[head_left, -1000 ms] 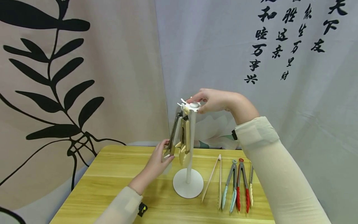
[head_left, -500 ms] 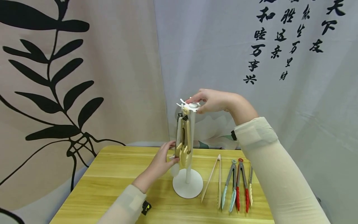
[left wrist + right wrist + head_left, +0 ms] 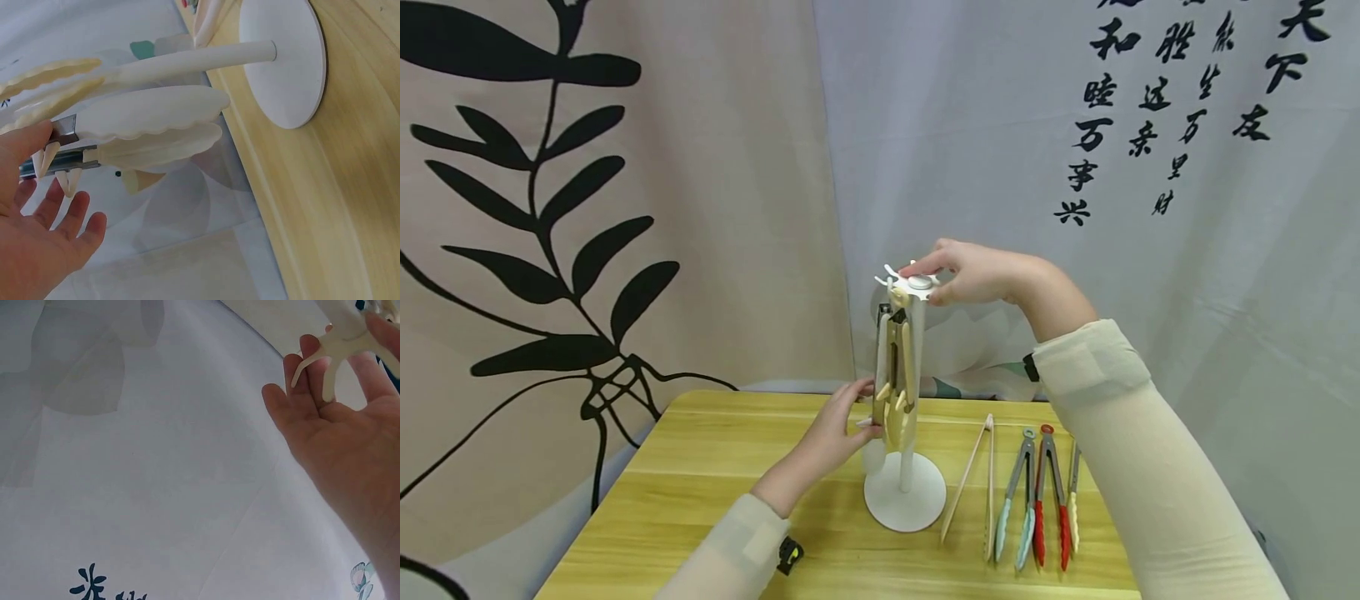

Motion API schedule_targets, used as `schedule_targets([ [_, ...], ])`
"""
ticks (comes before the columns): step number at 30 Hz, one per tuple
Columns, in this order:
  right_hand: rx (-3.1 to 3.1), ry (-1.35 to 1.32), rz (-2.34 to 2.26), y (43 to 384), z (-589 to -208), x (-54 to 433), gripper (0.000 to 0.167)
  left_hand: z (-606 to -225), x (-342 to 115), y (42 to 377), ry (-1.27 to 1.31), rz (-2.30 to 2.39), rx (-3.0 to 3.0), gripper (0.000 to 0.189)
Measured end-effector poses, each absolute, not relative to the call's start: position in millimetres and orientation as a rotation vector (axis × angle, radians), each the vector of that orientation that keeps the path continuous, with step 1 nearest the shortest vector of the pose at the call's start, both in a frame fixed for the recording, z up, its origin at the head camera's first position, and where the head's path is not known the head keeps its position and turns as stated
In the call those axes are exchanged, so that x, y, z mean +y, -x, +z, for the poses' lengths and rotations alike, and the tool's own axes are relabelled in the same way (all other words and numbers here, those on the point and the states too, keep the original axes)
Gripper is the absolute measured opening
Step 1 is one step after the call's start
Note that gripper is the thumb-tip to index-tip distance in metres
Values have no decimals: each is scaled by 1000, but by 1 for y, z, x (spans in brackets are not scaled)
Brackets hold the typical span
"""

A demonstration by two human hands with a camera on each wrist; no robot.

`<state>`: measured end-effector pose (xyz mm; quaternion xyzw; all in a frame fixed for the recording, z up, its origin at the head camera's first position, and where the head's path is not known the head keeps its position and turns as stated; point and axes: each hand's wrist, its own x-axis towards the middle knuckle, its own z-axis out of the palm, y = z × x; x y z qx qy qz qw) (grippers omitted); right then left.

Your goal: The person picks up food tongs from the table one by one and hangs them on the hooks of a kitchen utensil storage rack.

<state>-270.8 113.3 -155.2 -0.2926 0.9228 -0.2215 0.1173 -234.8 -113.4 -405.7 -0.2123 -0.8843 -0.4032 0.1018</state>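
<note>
A white utensil stand stands upright on the wooden table, with curved hooks around its top. My right hand holds that top, thumb and fingers about its edge; the right wrist view shows the hooks among the fingers. Yellow tongs hang from the stand. Beside them hang tongs with white scalloped heads and dark metal arms. My left hand holds these white-headed tongs low on their arms, thumb on one side and fingers on the other. Their upper end is partly hidden behind the yellow tongs.
Right of the stand lie beige tongs, light-blue-tipped tongs, red-tipped tongs and cream-tipped tongs, the last partly behind the right sleeve. A printed curtain hangs behind the wooden table.
The white-headed tongs have swung right, from a slant to hanging nearly straight by the stand, and my left hand moved right with them. My right hand stays on the stand's top.
</note>
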Motion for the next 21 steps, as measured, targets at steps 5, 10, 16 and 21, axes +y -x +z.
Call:
schedule_targets([
  [5,2703,886,-684,271,-158,116,51,-403,-114,233,623,-1167,-2645,73],
  [10,2713,934,-694,270,-162,117,51,-399,-115,231,631,-1157,-2675,73],
  [16,2749,955,-669,266,-164,116,51,-394,-117,228,647,-1157,-2691,69],
  [21,2803,981,-693,264,-169,116,49,-385,-120,226,671,-1166,-2668,62],
])
